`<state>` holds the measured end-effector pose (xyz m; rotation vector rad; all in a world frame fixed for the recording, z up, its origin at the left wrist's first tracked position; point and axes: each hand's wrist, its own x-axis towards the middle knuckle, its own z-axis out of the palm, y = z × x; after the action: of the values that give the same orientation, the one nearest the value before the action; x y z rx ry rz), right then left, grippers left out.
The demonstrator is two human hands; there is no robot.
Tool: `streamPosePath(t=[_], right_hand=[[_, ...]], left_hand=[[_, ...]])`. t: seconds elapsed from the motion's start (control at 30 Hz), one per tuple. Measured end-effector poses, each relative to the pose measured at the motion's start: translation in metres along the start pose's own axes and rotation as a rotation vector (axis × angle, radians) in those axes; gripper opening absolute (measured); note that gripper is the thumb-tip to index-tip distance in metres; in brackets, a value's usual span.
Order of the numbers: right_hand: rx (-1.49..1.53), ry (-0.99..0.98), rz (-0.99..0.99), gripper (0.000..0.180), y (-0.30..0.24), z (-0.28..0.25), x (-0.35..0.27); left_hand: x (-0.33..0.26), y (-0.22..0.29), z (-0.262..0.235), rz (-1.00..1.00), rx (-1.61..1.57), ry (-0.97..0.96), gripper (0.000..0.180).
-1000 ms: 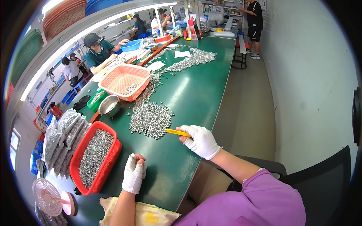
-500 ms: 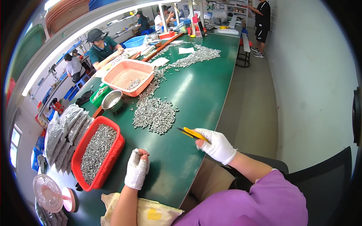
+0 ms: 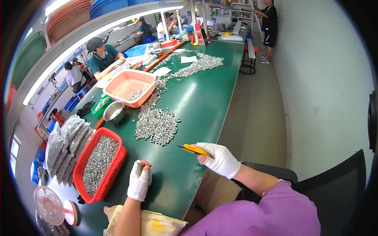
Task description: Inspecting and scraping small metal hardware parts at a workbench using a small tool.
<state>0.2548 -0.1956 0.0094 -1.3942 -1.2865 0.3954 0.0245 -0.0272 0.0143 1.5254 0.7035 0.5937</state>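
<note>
My right hand (image 3: 220, 160), in a white glove with bare fingertips, grips a slim yellow tool with a dark narrow tip (image 3: 195, 150); its exact kind is unclear. The tip points left over the green table, on the near side of a pile of small silver metal pins (image 3: 157, 126), apart from it. My left hand (image 3: 139, 180), gloved the same way, rests by the table's near side with fingers curled in; what they hold, if anything, is hidden. Left of it stands a red plastic basket (image 3: 118, 167) filled with similar pins.
A pink basket (image 3: 114, 98), a steel bowl (image 3: 114, 111) and a green box (image 3: 101, 106) stand beyond the pile. Bagged parts (image 3: 67, 151) and a pink fan (image 3: 49, 205) are at left. More pins (image 3: 202, 66) spread farther back. A co-worker (image 3: 103, 57) sits across the table.
The whole view has shifted slightly, so table things appear a little farther left. Both hands keep nearly the same pose, and the yellow tool stays in my right hand.
</note>
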Motion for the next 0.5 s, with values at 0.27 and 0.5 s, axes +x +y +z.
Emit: streamPosePath(t=[0.27, 0.5], right_hand=[[0.114, -0.089, -0.026, 0.042, 0.01, 0.031, 0.032], [-0.031, -0.046, -0.102, 0.043, 0.017, 0.036, 0.035]], left_hand=[[0.001, 0.0, -0.002, -0.012, -0.001, -0.015, 0.013], [0.001, -0.001, -0.002, -0.038, -0.014, -0.011, 0.014]])
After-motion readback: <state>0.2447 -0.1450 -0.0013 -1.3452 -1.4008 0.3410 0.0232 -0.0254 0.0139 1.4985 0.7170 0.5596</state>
